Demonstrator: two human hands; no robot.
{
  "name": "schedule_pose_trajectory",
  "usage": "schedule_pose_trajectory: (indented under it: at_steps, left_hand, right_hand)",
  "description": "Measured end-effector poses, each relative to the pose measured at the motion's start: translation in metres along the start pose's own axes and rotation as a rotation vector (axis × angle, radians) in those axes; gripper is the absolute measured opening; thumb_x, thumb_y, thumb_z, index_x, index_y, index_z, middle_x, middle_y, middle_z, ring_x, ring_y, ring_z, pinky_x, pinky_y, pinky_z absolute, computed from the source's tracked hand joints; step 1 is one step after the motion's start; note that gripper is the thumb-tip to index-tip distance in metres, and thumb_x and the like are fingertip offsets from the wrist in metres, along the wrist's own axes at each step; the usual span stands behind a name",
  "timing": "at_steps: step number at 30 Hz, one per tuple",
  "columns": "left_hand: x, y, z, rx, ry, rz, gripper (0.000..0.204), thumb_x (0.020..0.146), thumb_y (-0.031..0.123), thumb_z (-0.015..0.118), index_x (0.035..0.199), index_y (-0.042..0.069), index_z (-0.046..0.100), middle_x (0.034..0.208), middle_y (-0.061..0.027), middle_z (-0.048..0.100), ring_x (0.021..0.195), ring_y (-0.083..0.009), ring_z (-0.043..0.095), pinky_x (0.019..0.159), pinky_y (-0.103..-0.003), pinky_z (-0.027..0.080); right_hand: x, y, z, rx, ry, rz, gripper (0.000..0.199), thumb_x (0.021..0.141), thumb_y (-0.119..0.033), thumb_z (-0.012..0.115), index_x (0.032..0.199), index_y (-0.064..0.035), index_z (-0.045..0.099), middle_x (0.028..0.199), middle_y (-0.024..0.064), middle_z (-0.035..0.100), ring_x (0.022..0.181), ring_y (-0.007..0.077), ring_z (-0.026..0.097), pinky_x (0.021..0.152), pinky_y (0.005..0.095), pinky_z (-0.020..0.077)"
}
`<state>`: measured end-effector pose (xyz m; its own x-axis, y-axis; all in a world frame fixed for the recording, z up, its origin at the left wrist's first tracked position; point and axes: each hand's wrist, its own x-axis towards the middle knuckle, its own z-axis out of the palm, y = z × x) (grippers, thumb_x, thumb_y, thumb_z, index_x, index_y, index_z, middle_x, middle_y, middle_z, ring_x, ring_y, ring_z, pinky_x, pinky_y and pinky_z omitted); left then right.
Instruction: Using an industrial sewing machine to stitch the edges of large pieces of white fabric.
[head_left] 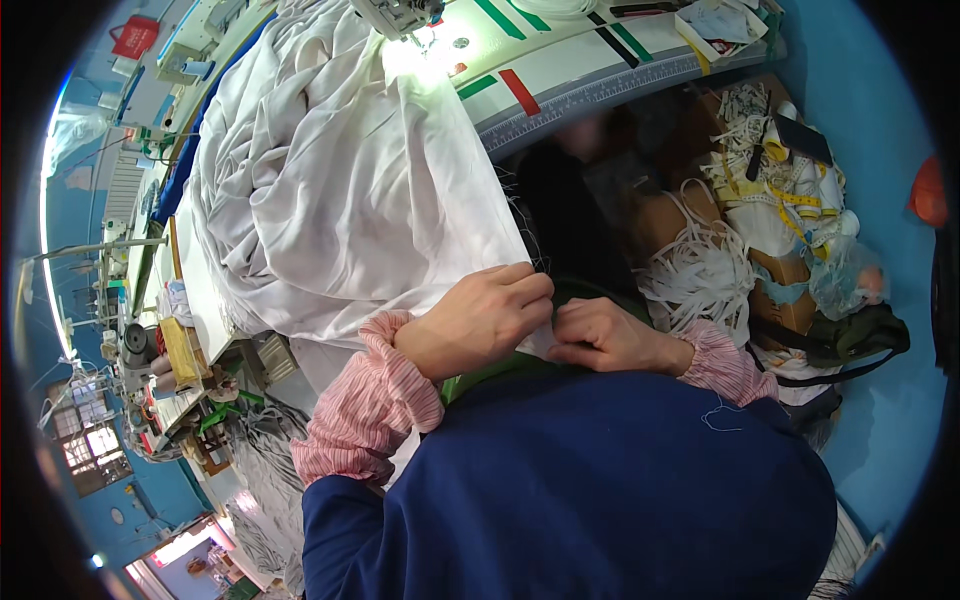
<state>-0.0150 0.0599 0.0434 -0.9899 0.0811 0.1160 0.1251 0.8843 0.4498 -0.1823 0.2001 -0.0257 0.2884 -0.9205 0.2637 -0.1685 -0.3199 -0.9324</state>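
A large heap of white fabric [330, 170] spreads over the sewing table and hangs down toward my lap. Its far edge reaches under the lit sewing machine head [395, 15]. My left hand [485, 315] is closed on the fabric's near right edge, knuckles up. Close beside it, my right hand [610, 335] pinches the same edge, thumb and fingers together. A small piece of white cloth shows between the two hands. The fingertips of both hands are partly hidden. Loose threads hang along the edge above my left hand.
A ruler strip [600, 95] runs along the table's front edge, with green, red and black tape marks. A white box [720, 30] of small items sits at the far right. Below are piled white straps [700, 270], thread cones and a black bag [860, 335].
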Motion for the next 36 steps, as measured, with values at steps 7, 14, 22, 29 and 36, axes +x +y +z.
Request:
schedule_pose_trajectory:
  at_steps: [7, 14, 22, 29, 36]
  left_hand:
    - [-0.006, -0.005, -0.018, -0.070, -0.001, 0.055, 0.013, 0.075, 0.012, 0.060, 0.082, 0.001, 0.057, 0.088, -0.0102, 0.052, 0.084, -0.0256, 0.054, 0.074, -0.034, 0.050]
    - [0.005, -0.016, -0.011, -0.167, 0.102, 0.098, 0.017, 0.075, 0.004, 0.070, 0.080, -0.001, 0.054, 0.089, -0.0118, 0.057, 0.078, -0.0279, 0.057, 0.070, -0.036, 0.051]
    - [-0.003, -0.140, -0.008, 0.353, 0.432, -0.413, 0.037, 0.078, 0.015, 0.073, 0.113, 0.005, 0.065, 0.118, -0.0102, 0.061, 0.113, -0.0316, 0.054, 0.093, -0.043, 0.044]
    - [0.001, -0.179, -0.028, 0.406, 0.372, -0.457, 0.040, 0.080, 0.023, 0.071, 0.117, 0.011, 0.066, 0.121, -0.0087, 0.058, 0.116, -0.0308, 0.049, 0.096, -0.046, 0.037]
    - [0.006, -0.221, -0.046, 0.385, 0.371, -0.446, 0.038, 0.080, 0.025, 0.071, 0.116, 0.014, 0.065, 0.117, -0.0088, 0.056, 0.113, -0.0311, 0.048, 0.095, -0.046, 0.036]
  right_hand:
    - [0.028, 0.001, -0.043, -0.045, -0.107, -0.087, 0.018, 0.080, -0.018, 0.076, 0.083, -0.0028, 0.067, 0.081, 0.0092, 0.065, 0.076, 0.0277, 0.061, 0.072, 0.0369, 0.0494]
    - [0.078, 0.021, -0.052, -0.642, 0.136, -0.467, 0.028, 0.064, -0.008, 0.076, 0.090, -0.0024, 0.068, 0.089, 0.0050, 0.067, 0.077, 0.0233, 0.061, 0.069, 0.0350, 0.0519]
    - [0.061, 0.058, -0.036, -0.428, 0.366, -0.143, 0.034, 0.059, 0.012, 0.070, 0.090, -0.0026, 0.072, 0.090, 0.0075, 0.071, 0.076, 0.0228, 0.063, 0.065, 0.0321, 0.0534]
    - [0.090, 0.073, -0.047, -0.339, 0.359, -0.086, 0.036, 0.058, 0.014, 0.066, 0.090, -0.0023, 0.071, 0.090, 0.0070, 0.071, 0.076, 0.0224, 0.063, 0.065, 0.0318, 0.0529]
    - [0.124, 0.082, -0.056, -0.344, 0.415, -0.082, 0.035, 0.059, 0.014, 0.066, 0.089, -0.0026, 0.071, 0.089, 0.0079, 0.071, 0.072, 0.0236, 0.062, 0.063, 0.0321, 0.0522]
